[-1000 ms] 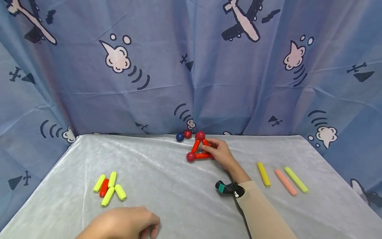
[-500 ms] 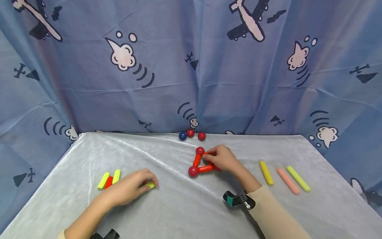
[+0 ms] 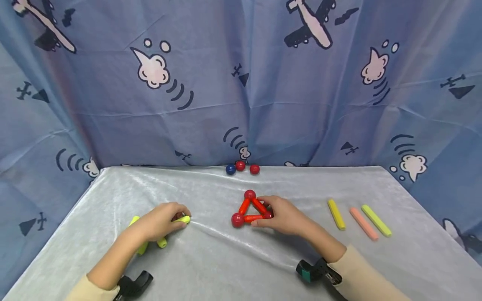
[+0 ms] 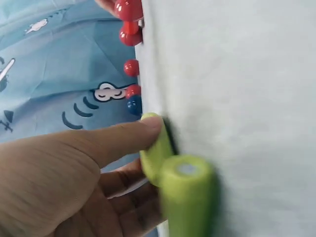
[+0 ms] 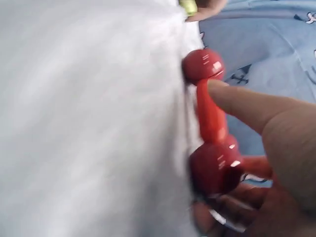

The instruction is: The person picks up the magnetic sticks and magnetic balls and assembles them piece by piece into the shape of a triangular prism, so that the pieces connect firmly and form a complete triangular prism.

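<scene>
My left hand [image 3: 160,223] pinches a short yellow-green magnetic rod [image 3: 183,219] over the left part of the table. In the left wrist view the thumb lies along that rod [image 4: 158,150], and another yellow-green rod [image 4: 190,197] stands close beside it, a grey disc showing in its end. My right hand [image 3: 288,215] grips the right corner of a triangle built from red magnetic balls and red rods [image 3: 244,205]. Seen from the right wrist, the thumb presses the near red rod [image 5: 212,113] while the fingers curl behind a corner ball [image 5: 215,168].
Under and beside the left forearm lie more yellow-green rods [image 3: 162,243], partly hidden. A blue ball [image 3: 231,169] and two red balls [image 3: 254,169] sit at the back edge. To the right lie a yellow rod [image 3: 336,214], a salmon rod [image 3: 363,223] and a long lime rod [image 3: 376,220].
The triangle has come toward me, away from the balls at the back, and the right hand's grip has shifted around its corner. My left hand reached forward from the near edge and took a yellow-green rod.
</scene>
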